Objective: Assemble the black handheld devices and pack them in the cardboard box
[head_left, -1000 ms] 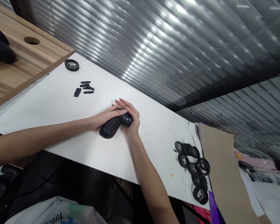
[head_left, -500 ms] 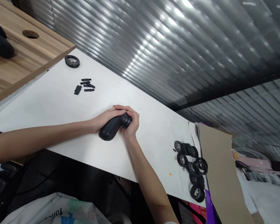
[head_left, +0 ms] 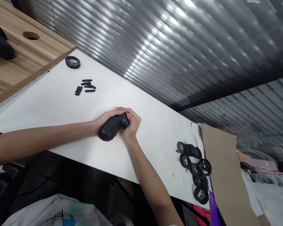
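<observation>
Both hands are on a bent black plastic device [head_left: 110, 128] held just over the white table. Its thick rounded body points toward me, and a narrower angled end lies to the right. My left hand [head_left: 107, 117] wraps the far side of the body, its fingers partly hidden behind it. Closed around the angled end is my right hand [head_left: 132, 121], with the thumb pressed at its top. Beyond the hands lie several small flat black pieces [head_left: 87, 85] and a black ring [head_left: 73, 62].
Several black rings [head_left: 196, 170] are grouped at the right end of the white table [head_left: 153, 138]. A wooden board [head_left: 37, 67] with a round hole and a dark object [head_left: 1, 42] stands at the left. Corrugated metal sheeting [head_left: 141, 47] rises behind. Brown cardboard [head_left: 228, 169] borders the right.
The black device has turned slightly and shifted a little left in my hands. My right thumb has moved onto the angled end, covering more of it.
</observation>
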### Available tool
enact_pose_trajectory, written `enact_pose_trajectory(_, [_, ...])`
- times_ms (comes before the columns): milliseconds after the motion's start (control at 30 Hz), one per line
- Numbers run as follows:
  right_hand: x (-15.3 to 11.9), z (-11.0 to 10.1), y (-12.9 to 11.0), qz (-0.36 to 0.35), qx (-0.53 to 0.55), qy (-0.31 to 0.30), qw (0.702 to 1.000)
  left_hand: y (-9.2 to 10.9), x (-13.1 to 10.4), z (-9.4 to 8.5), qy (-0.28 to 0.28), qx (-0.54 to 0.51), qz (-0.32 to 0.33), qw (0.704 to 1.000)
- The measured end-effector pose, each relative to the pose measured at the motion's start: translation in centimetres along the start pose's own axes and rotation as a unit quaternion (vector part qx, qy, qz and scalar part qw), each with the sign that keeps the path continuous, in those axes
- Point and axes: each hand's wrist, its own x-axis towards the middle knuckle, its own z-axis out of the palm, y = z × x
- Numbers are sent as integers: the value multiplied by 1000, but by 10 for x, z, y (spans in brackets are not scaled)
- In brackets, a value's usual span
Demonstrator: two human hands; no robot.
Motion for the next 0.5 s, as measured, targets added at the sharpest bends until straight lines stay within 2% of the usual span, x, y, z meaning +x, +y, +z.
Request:
enact_pose_trajectory(133, [1,-3,6,-75,-65,6,995,1,5,-9,-36,14,-58,998])
enact_pose_trajectory(300, [4,1,10,-115,-71,23,991,3,10,-9,-47,-1,-41,998])
enact_pose_trajectory(400, [8,2,12,-69,-42,62,995,5,11,-6,-26,8,2,1000])
enact_pose_trajectory(500, [14,0,17,10,-14,72,997,10,12,-8,13,30,109,993])
